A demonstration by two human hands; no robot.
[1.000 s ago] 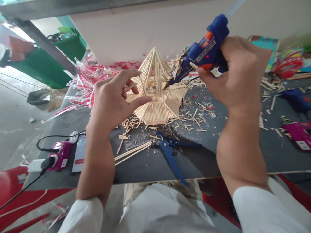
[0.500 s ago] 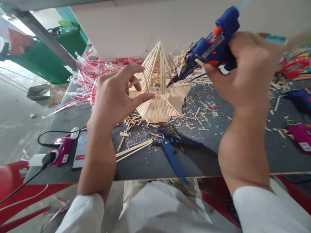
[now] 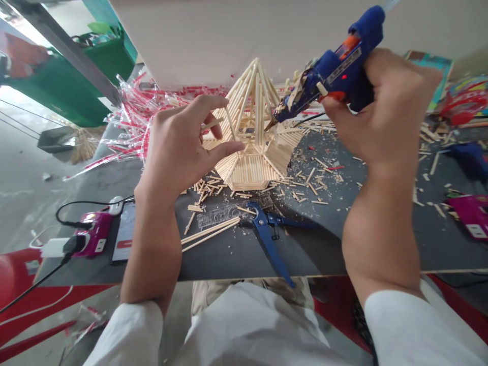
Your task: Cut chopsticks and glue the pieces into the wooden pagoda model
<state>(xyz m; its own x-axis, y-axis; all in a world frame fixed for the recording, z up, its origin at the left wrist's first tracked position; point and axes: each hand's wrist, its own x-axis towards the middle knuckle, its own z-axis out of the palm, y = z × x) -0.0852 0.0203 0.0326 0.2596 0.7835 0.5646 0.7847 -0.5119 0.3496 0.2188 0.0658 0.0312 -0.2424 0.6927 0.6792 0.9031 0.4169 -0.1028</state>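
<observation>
work had hardly shifted over the last second. the view slid a little, but the pointy brownish tip [image 3: 270,125] of the blue and orange plastic glue gun [image 3: 335,71] stayed close to the pointed model of pale wooden sticks [image 3: 249,170], which sat on the dark grey worktop [image 3: 213,264]. so the same spot seemed to be getting the care. the right hand [image 3: 389,101] kept its fingers wrapped round the glue gun, and a stubby pale stick [image 3: 322,88] poked out by its thumb. the left hand [image 3: 177,140] had its thumb and first finger wide apart, while its bent fingers gripped a short pale wooden rod [image 3: 214,122]. a thin slanting stick [image 3: 231,124] showed in the gap; i could not tell if it was held.
</observation>
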